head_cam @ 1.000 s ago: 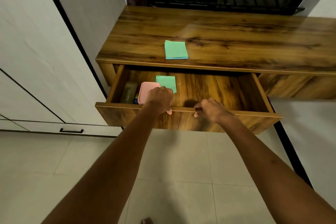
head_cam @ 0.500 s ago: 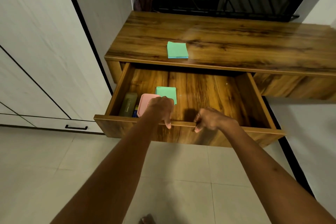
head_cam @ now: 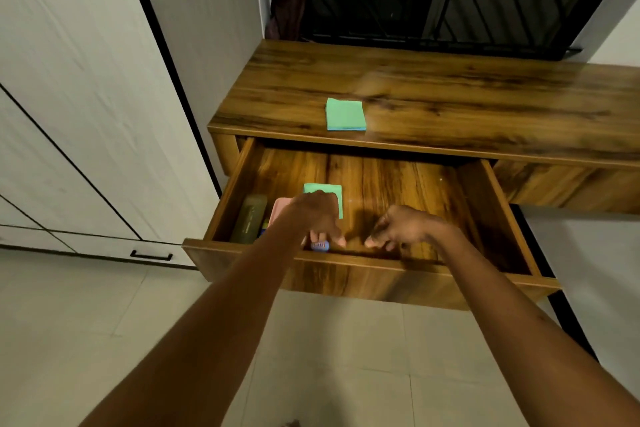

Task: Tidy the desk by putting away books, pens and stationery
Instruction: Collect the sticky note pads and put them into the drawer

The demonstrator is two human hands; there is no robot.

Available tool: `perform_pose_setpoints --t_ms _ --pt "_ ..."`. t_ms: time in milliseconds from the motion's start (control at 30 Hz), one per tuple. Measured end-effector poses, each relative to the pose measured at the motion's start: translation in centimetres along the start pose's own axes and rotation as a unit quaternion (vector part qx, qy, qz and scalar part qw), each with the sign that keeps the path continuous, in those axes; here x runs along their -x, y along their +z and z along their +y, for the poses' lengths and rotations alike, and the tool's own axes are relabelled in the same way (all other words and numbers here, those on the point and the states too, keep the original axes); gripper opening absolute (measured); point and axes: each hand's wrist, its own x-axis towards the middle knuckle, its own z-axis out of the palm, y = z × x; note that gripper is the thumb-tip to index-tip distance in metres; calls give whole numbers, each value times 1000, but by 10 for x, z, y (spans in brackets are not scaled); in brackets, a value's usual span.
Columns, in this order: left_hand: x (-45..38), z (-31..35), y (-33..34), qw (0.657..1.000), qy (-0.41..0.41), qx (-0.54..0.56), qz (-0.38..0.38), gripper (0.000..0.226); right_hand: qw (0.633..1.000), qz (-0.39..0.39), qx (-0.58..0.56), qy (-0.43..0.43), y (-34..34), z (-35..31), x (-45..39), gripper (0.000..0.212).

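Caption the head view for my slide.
Both hands over the open drawer; one green pad left on the desk.

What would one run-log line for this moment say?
drawer: open | left hand: over drawer contents | right hand: holds nothing | green notepad: on desk

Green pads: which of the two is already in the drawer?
The nearer pad, lying on the drawer floor, partly hidden by the left hand. The other pad lies on the desktop.
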Motion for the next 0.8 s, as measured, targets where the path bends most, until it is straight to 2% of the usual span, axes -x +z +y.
perform_pose_setpoints --t_ms 100,167,267,333,400,433,600,733,800 --pt "-28 -4 -25 992 -6 101 73 38 987 130 -96 -25 -28 -17 -20 20" --pt "-53 -9 -44 978 -23 162 126 31 962 221 -158 -29 -49 -31 -43 17" --pt "-94 -20 -68 948 -48 243 198 27 916 294 -271 -21 -76 -54 -83 16" --pt "-120 -26 -82 943 -46 243 222 33 897 340 -281 -18 -96 -69 -113 19" --pt "-144 -32 -91 948 -44 206 238 40 889 397 -230 14 -112 -82 -138 17" --pt "-155 -34 -94 949 -50 193 244 42 883 417 -213 34 -118 -88 -148 24" --pt "-210 -40 -105 955 -96 132 249 41 892 417 -136 112 -127 -106 -200 39" --pt "-241 -32 -118 942 -177 214 190 36 917 352 -1 186 -128 -104 -220 53" --pt "-251 -29 -128 921 -198 297 159 34 921 328 16 208 -129 -105 -228 55"
